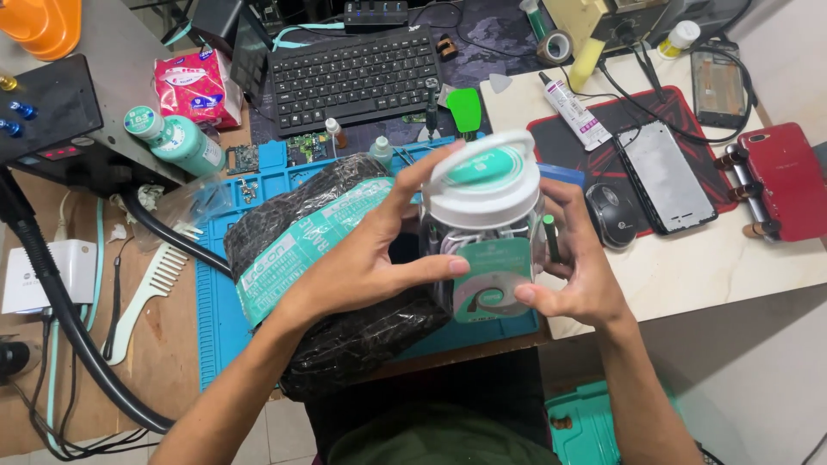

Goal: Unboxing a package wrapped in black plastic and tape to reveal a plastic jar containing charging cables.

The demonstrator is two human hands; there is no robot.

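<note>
Above a blue work mat (226, 301) at a cluttered repair bench, a person held a clear plastic jar (489, 237) with a white lid (484, 185) in both bare hands. The left hand (372, 258) wrapped the jar's near side, fingers spread, thumb pressed across the green label (493, 280) and forefinger reaching up to the lid's rim. The right hand (579, 267) cupped the far side, fingers curled on the wall and thumb tip touching the label's lower corner. The jar stood upright, off the mat, in front of a black plastic-wrapped parcel (332, 284) banded with green tape that lay on the mat under the left forearm. A black keyboard (353, 77) sat behind the mat. To the right, on a pale table (689, 267), lay a mouse (613, 215), a phone frame (668, 176) and a red phone (786, 176). A pale green comb (151, 288) rested on the wooden bench to the left.
</note>
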